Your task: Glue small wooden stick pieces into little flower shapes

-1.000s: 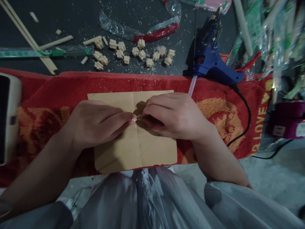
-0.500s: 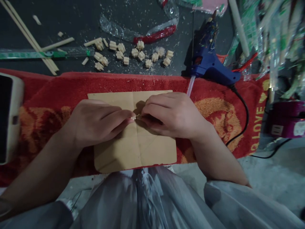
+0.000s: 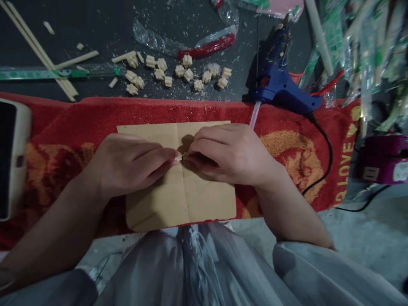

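Observation:
My left hand (image 3: 134,163) pinches a small pale bundle of cut wooden stick pieces (image 3: 179,157) between thumb and forefinger. Facing it, my right hand (image 3: 228,153) grips a second small bundle (image 3: 185,156), mostly covered by its fingers. The two bundles meet, or nearly so, over a creased sheet of tan cardboard (image 3: 207,199). Whether they are joined cannot be made out. Both hands hover low over the cardboard, which lies on a red towel (image 3: 105,112) with orange patterns.
Several similar bundles (image 3: 179,71) lie beyond the towel on the dark table, among crumbs. A blue hot glue gun (image 3: 277,87) stands at the right, its cord on the towel. Long sticks (image 3: 38,46) and a phone (image 3: 19,157) are at the left; plastic wrappers (image 3: 360,46) crowd the right.

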Available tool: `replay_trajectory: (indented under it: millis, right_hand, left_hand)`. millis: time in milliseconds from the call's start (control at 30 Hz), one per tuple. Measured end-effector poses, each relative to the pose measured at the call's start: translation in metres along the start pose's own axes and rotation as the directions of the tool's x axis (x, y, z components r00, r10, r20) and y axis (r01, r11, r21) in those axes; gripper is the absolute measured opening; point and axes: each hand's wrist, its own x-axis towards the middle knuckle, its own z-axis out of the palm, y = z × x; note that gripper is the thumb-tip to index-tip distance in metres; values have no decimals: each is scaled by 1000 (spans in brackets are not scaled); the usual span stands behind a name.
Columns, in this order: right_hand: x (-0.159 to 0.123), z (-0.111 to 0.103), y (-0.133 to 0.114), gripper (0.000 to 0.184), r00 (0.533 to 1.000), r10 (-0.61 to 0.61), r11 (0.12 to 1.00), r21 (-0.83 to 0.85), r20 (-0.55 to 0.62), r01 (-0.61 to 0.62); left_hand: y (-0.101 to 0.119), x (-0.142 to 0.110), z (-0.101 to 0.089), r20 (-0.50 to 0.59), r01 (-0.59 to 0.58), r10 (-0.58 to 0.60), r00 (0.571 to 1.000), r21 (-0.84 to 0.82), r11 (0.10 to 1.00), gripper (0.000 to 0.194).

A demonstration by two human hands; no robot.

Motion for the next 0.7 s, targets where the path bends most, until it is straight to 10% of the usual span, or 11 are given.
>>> replay_trajectory:
  millis: [700]
  right_hand:
    - [-1, 3, 0, 32, 1000, 3, 1000, -16, -25, -4]
  left_hand:
    - [0, -2, 2, -13, 11, -11, 1000, -25, 1000, 13]
